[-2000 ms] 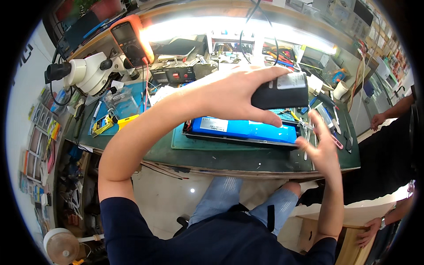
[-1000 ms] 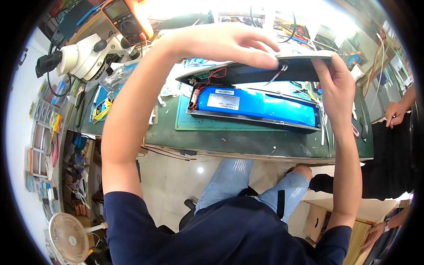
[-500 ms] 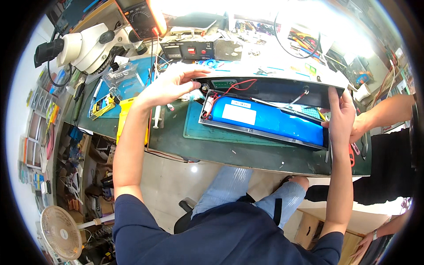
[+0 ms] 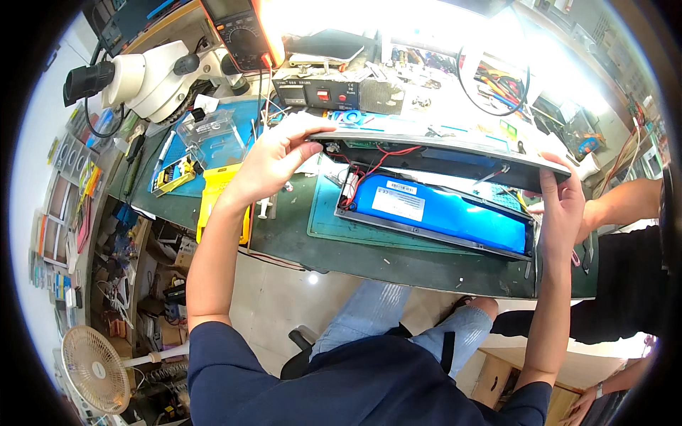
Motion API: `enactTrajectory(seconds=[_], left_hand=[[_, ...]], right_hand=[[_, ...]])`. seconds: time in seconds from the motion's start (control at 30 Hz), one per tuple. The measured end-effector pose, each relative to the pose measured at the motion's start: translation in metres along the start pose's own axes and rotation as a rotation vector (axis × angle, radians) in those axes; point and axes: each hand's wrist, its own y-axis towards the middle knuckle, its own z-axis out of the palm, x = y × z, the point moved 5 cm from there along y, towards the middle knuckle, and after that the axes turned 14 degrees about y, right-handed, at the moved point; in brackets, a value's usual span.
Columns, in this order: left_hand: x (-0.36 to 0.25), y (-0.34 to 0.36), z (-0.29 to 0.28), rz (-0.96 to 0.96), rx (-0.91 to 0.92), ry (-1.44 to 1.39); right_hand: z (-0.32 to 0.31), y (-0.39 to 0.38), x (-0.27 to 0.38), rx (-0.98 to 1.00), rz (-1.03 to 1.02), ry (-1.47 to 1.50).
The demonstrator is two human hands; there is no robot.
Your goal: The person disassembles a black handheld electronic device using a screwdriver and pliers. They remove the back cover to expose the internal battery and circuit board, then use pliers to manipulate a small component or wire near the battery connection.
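A long black cover (image 4: pixel 455 167) is tilted up along the far side of an open black case (image 4: pixel 415 230), apart from its near rim. Inside the case lies a blue wrapped battery pack (image 4: pixel 462 220) with a white label. Red wires (image 4: pixel 383 155) run between the case's left end and the cover. My left hand (image 4: pixel 280 160) pinches the cover's left end between thumb and fingers. At the right end, my right hand (image 4: pixel 563 206) grips the cover, thumb on its inner side and fingers mostly hidden behind.
A green cutting mat (image 4: pixel 323 213) lies under the case. To the left are a yellow tool (image 4: pixel 222 192), a clear plastic box (image 4: pixel 213 135) and a microscope (image 4: pixel 142 78). A power supply (image 4: pixel 320 94) and multimeter (image 4: pixel 241 35) stand behind. Another person's arm (image 4: pixel 618 206) reaches in at right.
The cover has tipped lower over the case, so less of its inner face and green circuit board shows. My right hand has shifted its hold on the cover. The whole view has moved slightly.
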Motion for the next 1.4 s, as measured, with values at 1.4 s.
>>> enactTrajectory(seconds=[1.4], left_hand=[[0.005, 0.044, 0.04, 0.045, -0.197, -0.116]], right_hand=[[-0.005, -0.075, 0.021, -0.021, 0.072, -0.258]])
